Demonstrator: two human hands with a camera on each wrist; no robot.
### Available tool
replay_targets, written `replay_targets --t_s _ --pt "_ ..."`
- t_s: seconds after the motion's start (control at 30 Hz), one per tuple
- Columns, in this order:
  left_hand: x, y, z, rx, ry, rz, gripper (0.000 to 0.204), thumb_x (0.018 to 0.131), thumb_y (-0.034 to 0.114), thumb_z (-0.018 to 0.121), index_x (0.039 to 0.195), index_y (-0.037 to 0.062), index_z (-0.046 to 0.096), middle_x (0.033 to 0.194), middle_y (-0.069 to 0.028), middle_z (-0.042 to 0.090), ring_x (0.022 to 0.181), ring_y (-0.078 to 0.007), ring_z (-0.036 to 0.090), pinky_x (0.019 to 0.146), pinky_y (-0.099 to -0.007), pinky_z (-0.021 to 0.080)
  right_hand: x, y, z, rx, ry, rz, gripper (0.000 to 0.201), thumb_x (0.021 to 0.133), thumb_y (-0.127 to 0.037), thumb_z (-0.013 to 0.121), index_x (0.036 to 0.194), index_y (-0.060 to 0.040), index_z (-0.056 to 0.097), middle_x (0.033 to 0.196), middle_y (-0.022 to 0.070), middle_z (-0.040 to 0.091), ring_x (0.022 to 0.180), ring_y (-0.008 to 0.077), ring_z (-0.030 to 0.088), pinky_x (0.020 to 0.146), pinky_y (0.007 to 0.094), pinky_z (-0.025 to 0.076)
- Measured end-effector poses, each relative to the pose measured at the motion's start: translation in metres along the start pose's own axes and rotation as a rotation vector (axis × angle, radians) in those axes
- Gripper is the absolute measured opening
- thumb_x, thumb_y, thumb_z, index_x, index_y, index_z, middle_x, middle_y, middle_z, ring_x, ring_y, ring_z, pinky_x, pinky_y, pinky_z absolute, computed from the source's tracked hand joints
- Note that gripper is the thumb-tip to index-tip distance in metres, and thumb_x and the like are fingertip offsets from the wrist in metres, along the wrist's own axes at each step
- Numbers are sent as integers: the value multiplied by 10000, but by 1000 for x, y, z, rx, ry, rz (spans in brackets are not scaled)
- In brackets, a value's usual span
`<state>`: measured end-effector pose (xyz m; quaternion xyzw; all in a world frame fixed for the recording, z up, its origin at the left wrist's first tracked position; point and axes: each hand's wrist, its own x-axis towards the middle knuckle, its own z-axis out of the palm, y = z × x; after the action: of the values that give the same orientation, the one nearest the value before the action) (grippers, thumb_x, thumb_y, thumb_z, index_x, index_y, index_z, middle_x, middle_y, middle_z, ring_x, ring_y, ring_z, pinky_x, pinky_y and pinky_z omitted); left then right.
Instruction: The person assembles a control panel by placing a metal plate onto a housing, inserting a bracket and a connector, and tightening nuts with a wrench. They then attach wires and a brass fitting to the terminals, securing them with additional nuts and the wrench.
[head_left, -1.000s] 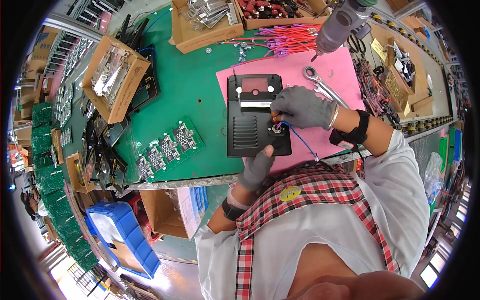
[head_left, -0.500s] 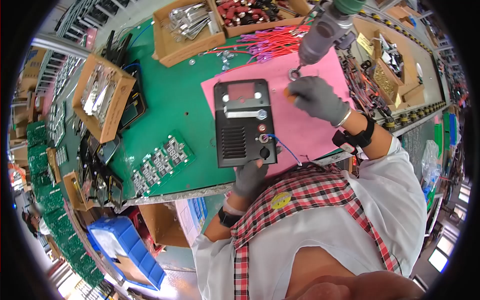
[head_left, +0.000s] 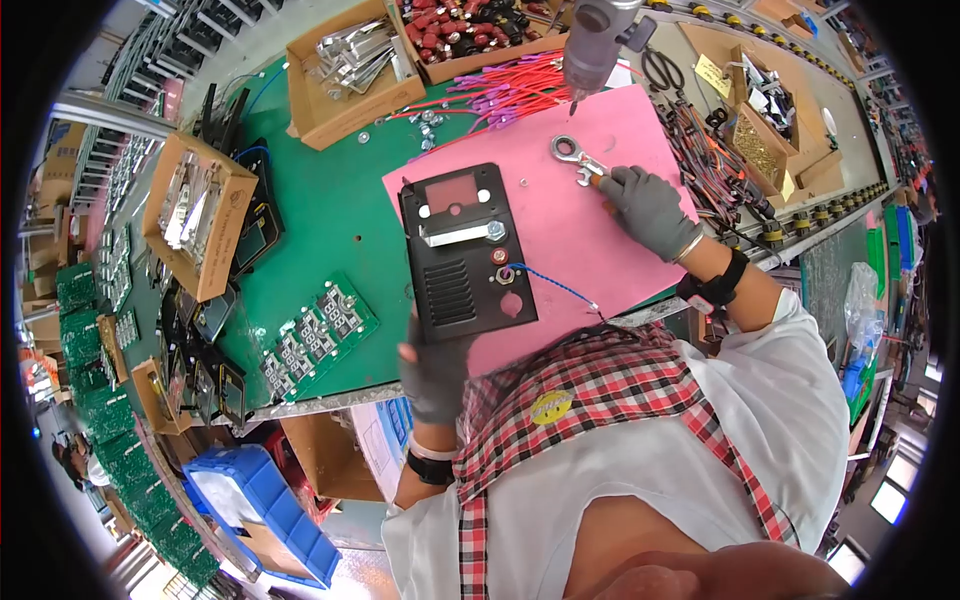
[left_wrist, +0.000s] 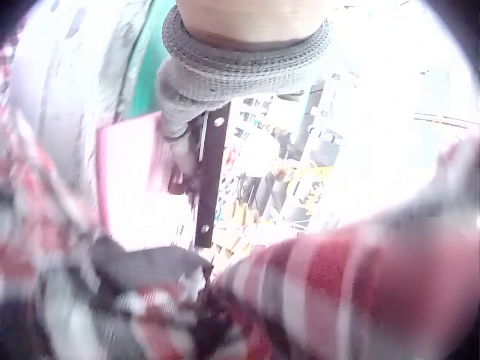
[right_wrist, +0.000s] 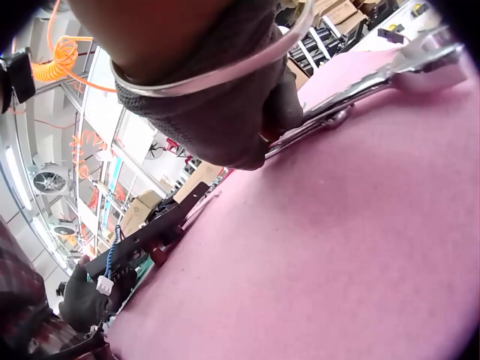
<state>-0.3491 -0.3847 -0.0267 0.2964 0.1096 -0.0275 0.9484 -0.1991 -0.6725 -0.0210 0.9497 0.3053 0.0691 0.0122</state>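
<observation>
A black metal panel (head_left: 466,250) with slots, a window cutout and a silver bracket bolted on lies tilted over a pink sheet (head_left: 590,260). My gloved left hand (head_left: 437,375) is at its near-left corner; in the left wrist view its fingers (left_wrist: 182,157) are against the panel's underside. A twisted blue wire (head_left: 555,284) with a white connector trails from a fitting on the panel. On the pink sheet, my gloved right hand (head_left: 648,212) grips the handle of a ratchet wrench (head_left: 567,150), alongside an open-end wrench (head_left: 585,176). An orange-brown fingertip pokes from the glove.
A power screwdriver (head_left: 590,55) hangs above the sheet. Red wires (head_left: 510,90), loose nuts (head_left: 428,125) and a carton of brackets (head_left: 350,110) are behind. Circuit boards (head_left: 318,340) lie at left, beside another carton (head_left: 215,235). Cable bundles (head_left: 715,165) lie at right.
My right hand has left the panel's fitting and moved right to the wrenches. My left hand has shifted left along the panel's near edge, and the panel is now turned slightly.
</observation>
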Motion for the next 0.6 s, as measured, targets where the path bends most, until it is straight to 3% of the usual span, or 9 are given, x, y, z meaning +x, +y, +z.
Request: replay_targets --t_s 0.03,0.13,0.17,0.27,0.3,0.37,0.43,0.53,0.6 --pt "0 10 -6 -56 18 -1 704 823 476 536 1296 -7 340 1238 -171 473 1127 -299 482 951 -446 387 3 0 1 -14 -37 25 181 794 -183 538 949 -94 508 819 70 538 680 243 555 554 389 474" --pt "20 37 -20 2 -77 -303 672 848 430 510 1300 -30 321 1240 -175 475 1117 -293 491 953 -417 387 13 -1 10 -37 -162 105 184 804 -193 529 962 -101 512 831 83 551 694 247 581 538 407 480" --pt "29 40 -21 -81 -38 -388 576 854 332 519 1244 -60 360 1175 -165 515 1094 -288 505 919 -409 417 16 -2 8 -28 -207 146 191 800 -196 535 966 -104 513 834 85 554 708 249 588 546 408 482" --pt "40 41 -11 178 60 -373 421 855 230 511 1139 -70 430 1081 -160 544 1032 -272 541 859 -392 461 24 -2 -1 102 -272 244 181 764 -190 578 915 -98 542 834 103 566 738 270 597 581 413 477" --pt "40 36 -8 273 105 -331 398 820 102 483 1181 -51 410 1092 -157 534 992 -220 553 841 -350 468 25 0 -3 139 -293 262 167 759 -181 581 899 -95 549 839 108 568 734 275 594 595 410 475" --pt "31 25 -14 864 47 -66 367 789 64 504 1127 -58 430 1016 -151 552 905 -212 567 784 -318 472 22 5 -3 243 -280 216 140 755 -167 582 868 -89 555 832 116 572 732 282 590 618 403 468" --pt "24 18 -5 1094 75 56 365 757 28 510 1104 -60 440 969 -140 562 847 -201 567 749 -295 469 15 8 1 384 -213 86 115 757 -155 580 840 -80 553 808 120 576 735 284 585 635 398 459" --pt "15 7 12 969 193 42 394 726 -11 495 1114 -55 442 947 -121 564 816 -181 548 735 -277 454 16 -3 -17 554 -205 -17 142 748 -87 576 875 -42 530 764 98 562 684 278 565 614 377 441" --pt "13 0 13 965 198 116 393 724 -18 481 1114 -52 448 938 -112 562 809 -168 539 733 -268 449 24 -15 -34 985 -217 92 152 750 -87 580 890 -43 544 740 93 564 676 256 563 619 357 441"
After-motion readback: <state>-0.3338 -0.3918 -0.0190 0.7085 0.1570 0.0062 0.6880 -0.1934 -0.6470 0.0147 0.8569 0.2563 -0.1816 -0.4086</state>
